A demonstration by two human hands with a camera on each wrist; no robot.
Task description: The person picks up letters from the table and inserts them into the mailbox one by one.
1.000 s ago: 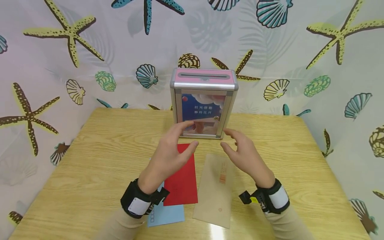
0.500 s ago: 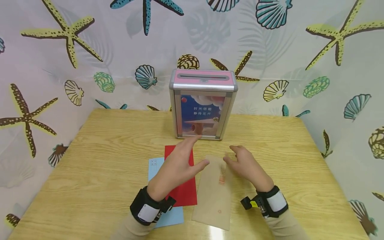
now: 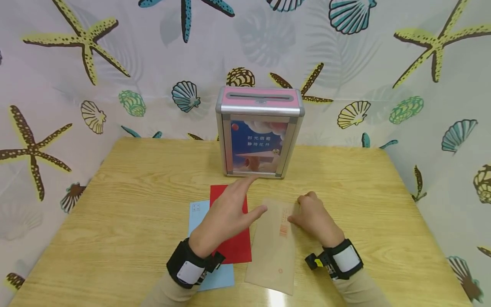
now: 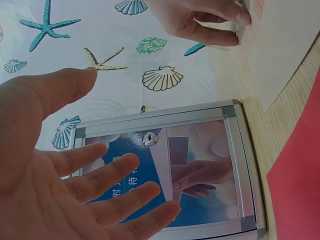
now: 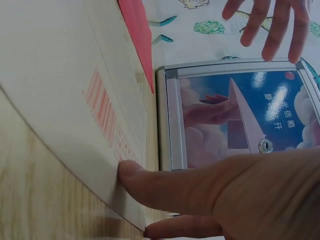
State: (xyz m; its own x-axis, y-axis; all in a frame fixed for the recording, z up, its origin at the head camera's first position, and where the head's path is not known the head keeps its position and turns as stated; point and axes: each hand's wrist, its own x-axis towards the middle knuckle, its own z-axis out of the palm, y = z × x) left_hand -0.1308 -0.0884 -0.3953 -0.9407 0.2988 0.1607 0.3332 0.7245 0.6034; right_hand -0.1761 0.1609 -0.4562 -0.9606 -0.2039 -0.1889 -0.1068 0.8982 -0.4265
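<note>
At six o'clock from the slotted letter box (image 3: 258, 138), the kraft envelope (image 3: 270, 251) was pinched near its one o'clock corner by the right hand (image 3: 317, 218); the left hand (image 3: 226, 216) was held spread, gripping nothing. Light, flexible, easily creased paper was expected, best taken by that edge.

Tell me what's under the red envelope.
A light blue envelope lies partly under the red envelope, its left and bottom parts sticking out. The rest is hidden by the red envelope and the left hand; anything else underneath can't be seen.
</note>
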